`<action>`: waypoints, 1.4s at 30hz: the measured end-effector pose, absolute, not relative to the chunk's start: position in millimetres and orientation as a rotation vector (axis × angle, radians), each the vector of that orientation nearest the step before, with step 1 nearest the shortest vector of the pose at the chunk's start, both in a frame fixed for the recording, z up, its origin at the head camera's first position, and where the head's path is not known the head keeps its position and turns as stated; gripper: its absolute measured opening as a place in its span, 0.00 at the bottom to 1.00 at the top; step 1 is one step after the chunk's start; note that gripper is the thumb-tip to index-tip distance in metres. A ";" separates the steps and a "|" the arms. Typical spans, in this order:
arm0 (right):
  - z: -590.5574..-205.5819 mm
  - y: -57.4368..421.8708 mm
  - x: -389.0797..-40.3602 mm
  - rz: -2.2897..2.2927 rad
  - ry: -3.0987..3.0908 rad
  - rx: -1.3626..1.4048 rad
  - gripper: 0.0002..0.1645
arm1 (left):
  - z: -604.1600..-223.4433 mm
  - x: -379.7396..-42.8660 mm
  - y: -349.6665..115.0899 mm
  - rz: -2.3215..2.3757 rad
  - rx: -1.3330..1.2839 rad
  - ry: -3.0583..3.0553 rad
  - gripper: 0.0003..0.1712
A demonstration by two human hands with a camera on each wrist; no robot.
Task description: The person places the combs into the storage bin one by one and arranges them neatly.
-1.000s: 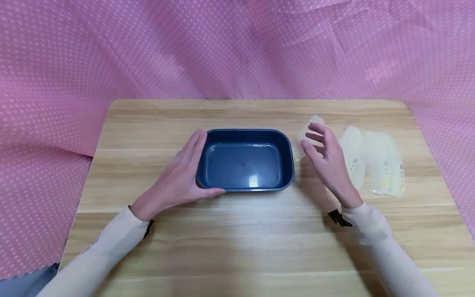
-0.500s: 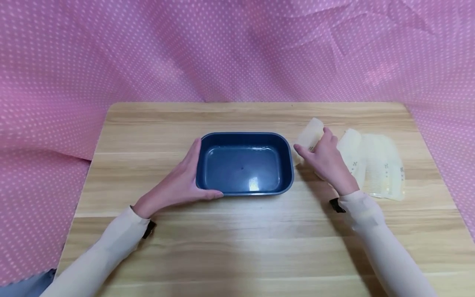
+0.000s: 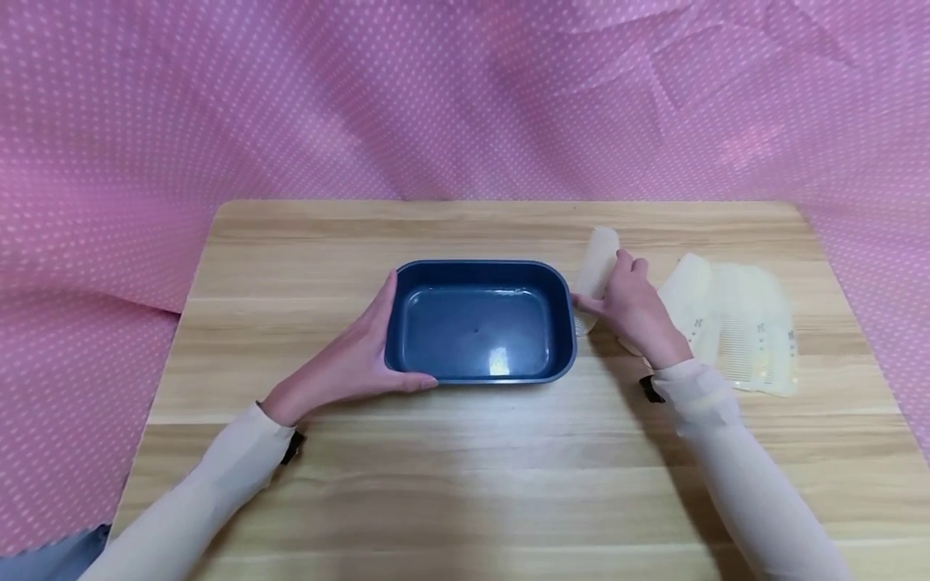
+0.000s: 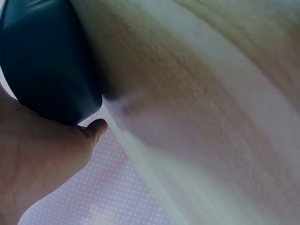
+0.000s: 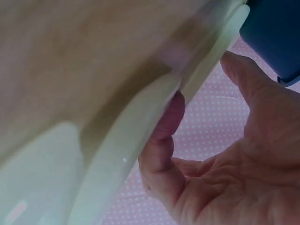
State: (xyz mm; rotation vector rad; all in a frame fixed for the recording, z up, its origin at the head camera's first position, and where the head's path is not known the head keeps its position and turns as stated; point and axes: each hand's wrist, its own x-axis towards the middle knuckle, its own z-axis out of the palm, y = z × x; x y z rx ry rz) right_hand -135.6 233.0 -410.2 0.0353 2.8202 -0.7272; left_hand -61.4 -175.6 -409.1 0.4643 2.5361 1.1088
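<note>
An oblong dark blue plastic box [image 3: 472, 327] stands on the table with nothing inside it. My left hand [image 3: 345, 359] holds its left end, fingers along the left side and thumb along the front. Right beside the box's right wall, my right hand [image 3: 634, 311] holds a pale cream comb [image 3: 599, 262] between thumb and fingers. The comb's lower end overlaps the box rim in the head view. In the right wrist view, the thumb [image 5: 239, 70] is at the comb's far part, and the curled fingertips sit by a pale comb edge [image 5: 131, 136].
Several similar pale combs [image 3: 741, 323] with small dark print lie overlapping on the wooden table [image 3: 450, 476], to the right of my right hand. A pink dotted cloth [image 3: 465, 97] hangs behind the table and at both sides.
My right hand has come down onto the comb and shifted left; the comb now stands more upright in view and closer to the box. My left hand stays at the box.
</note>
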 end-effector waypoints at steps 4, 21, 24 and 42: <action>-408.7 229.8 -138.0 -0.697 2.786 0.004 0.64 | -408.3 -59.9 -177.7 1.095 0.448 2.537 0.88; -401.9 247.5 -140.6 -0.871 2.608 -0.125 0.45 | -411.2 -56.5 -174.8 1.217 0.359 2.410 0.88; -399.1 251.2 -138.0 -0.930 2.576 -0.142 0.41 | -411.1 -56.7 -174.9 1.225 0.353 2.413 0.88; -396.3 256.8 -124.0 -1.543 2.560 -0.045 0.32 | -410.9 -60.9 -174.7 1.200 0.380 2.413 0.87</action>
